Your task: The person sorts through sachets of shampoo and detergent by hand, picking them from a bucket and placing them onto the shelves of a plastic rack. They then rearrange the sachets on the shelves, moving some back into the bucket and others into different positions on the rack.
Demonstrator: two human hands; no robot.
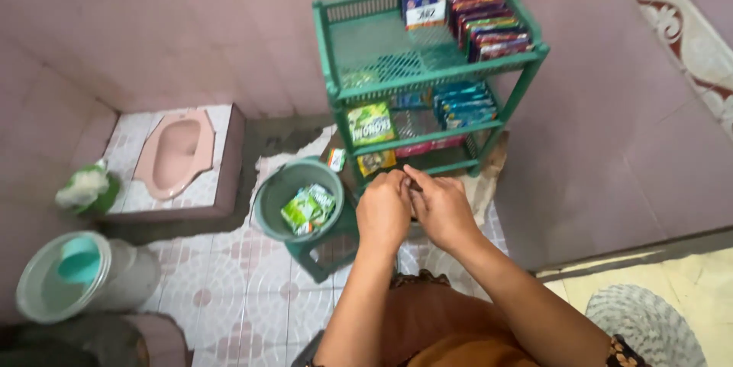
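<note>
My left hand (pixel 383 210) and my right hand (pixel 440 209) are pressed together in front of me, fingers touching, below the green plastic rack (pixel 431 69). Something small and dark sits between the fingertips; I cannot tell what it is. The rack's top shelf carries rows of colourful sachets (pixel 477 16), the middle shelf a green packet (pixel 370 123) and blue packets (pixel 464 105). A green bucket (pixel 269 197) with green sachets (pixel 309 209) inside stands on a green stool (pixel 330 248), just left of my left hand.
A pink squat toilet (pixel 177 153) on a tiled platform lies at the left. A white pail with a teal dipper (pixel 79 264) stands at the lower left, a green bag (pixel 88 190) above it. A woven mat (pixel 649 326) lies at the lower right.
</note>
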